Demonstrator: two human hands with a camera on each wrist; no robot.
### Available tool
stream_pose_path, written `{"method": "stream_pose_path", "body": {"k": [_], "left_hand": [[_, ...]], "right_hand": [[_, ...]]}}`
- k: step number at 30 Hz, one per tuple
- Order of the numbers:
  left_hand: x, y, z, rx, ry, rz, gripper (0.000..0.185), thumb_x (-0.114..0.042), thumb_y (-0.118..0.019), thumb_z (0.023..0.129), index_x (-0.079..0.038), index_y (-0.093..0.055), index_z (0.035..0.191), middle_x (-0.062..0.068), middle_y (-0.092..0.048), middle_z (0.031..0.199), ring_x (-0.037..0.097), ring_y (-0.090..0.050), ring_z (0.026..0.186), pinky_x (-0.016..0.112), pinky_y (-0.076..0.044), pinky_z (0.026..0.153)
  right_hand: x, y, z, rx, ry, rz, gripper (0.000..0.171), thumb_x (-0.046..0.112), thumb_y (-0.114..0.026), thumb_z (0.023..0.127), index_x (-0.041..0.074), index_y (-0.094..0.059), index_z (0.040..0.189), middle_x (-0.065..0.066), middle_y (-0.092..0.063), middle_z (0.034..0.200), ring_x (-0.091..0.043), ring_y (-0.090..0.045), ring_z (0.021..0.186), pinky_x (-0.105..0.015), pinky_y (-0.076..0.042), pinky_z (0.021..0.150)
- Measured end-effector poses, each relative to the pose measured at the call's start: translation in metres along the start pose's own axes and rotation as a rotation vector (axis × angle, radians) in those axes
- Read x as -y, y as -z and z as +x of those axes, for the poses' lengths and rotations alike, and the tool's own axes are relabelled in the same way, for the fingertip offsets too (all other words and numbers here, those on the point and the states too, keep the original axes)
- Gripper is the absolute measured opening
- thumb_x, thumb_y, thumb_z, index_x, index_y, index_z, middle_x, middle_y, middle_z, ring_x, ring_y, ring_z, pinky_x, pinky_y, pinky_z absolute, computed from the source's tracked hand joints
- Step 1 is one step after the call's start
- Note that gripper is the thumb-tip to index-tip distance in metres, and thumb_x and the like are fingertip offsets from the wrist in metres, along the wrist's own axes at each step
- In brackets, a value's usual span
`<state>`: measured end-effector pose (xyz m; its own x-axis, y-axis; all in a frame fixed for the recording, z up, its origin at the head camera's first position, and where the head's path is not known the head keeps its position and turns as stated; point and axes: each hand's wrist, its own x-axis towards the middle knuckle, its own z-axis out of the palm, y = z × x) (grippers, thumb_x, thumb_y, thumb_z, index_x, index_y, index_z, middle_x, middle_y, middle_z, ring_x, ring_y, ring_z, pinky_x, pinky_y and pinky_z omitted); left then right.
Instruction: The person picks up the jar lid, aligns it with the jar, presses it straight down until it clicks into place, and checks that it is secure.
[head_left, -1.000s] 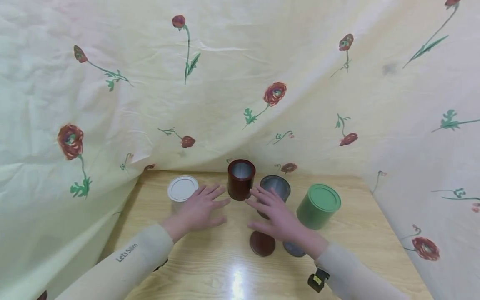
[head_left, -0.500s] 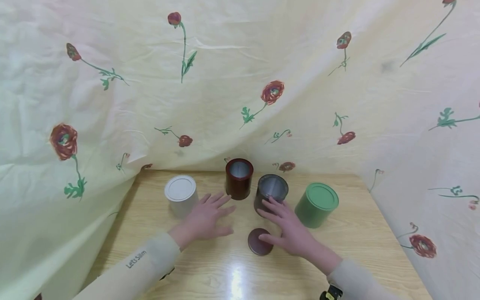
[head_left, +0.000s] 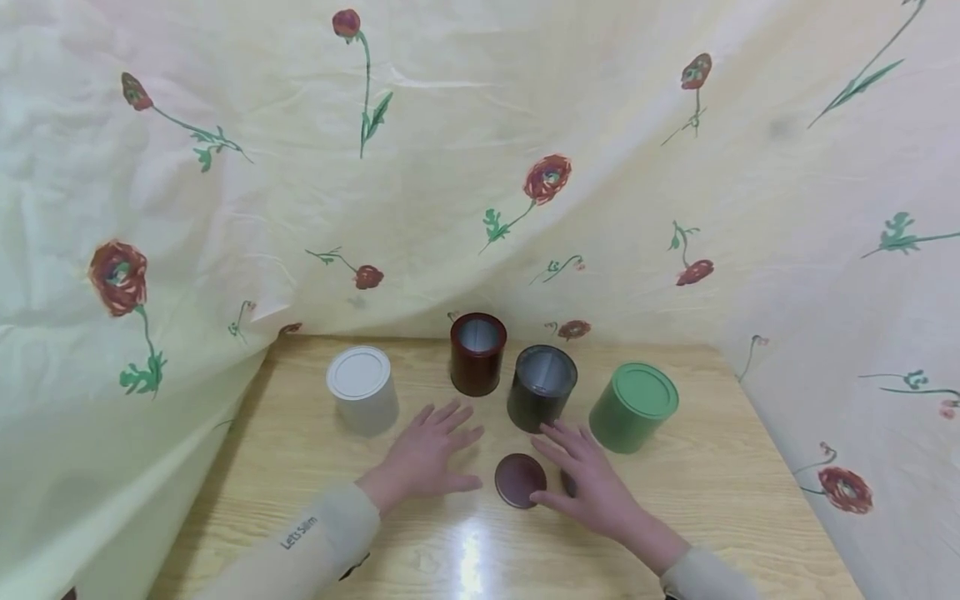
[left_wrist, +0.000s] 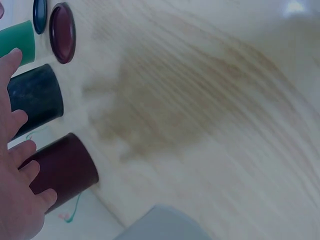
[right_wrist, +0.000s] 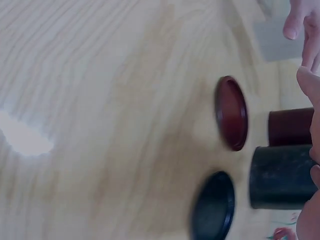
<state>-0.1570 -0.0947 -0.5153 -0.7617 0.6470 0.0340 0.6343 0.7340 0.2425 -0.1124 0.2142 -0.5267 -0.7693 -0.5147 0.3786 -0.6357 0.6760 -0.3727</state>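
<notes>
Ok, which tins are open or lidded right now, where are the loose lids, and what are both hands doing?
White tin: lidded.
Red tin: open.
Dark tin: open.
Green tin: lidded.
Red lid: loose on the table.
Dark lid: loose on the table.
Left hand: open, empty.
Right hand: open, empty.

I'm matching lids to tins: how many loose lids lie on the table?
2: a dark red lid between the hands, and a dark blue lid beside it, mostly hidden under the right hand in the head view.
</notes>
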Motion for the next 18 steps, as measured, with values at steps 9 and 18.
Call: {"method": "stream_pose_path", "body": {"k": [9, 18], "left_hand": [[-0.004, -0.019, 0.001, -0.020, 0.005, 0.051, 0.076, -0.068, -0.071, 0.092, -0.021, -0.064, 0.151, 0.012, -0.049, 0.165, 0.036, -0.039, 0.156, 0.063, -0.033, 0.125], [-0.007, -0.048, 0.002, -0.052, 0.023, 0.030, 0.082, -0.071, -0.072, 0.089, -0.020, -0.063, 0.152, 0.013, -0.049, 0.164, 0.037, -0.040, 0.155, 0.065, -0.034, 0.124]], "right_hand": [[-0.012, -0.013, -0.015, 0.054, -0.076, -0.002, 0.078, 0.041, -0.092, 0.081, 0.001, -0.067, 0.142, -0.026, -0.058, 0.151, -0.055, -0.051, 0.140, -0.083, -0.030, 0.111], [-0.026, -0.029, -0.026, 0.100, -0.132, 0.004, 0.077, 0.042, -0.092, 0.082, 0.002, -0.067, 0.143, -0.026, -0.059, 0.150, -0.055, -0.050, 0.141, -0.084, -0.027, 0.112]]}}
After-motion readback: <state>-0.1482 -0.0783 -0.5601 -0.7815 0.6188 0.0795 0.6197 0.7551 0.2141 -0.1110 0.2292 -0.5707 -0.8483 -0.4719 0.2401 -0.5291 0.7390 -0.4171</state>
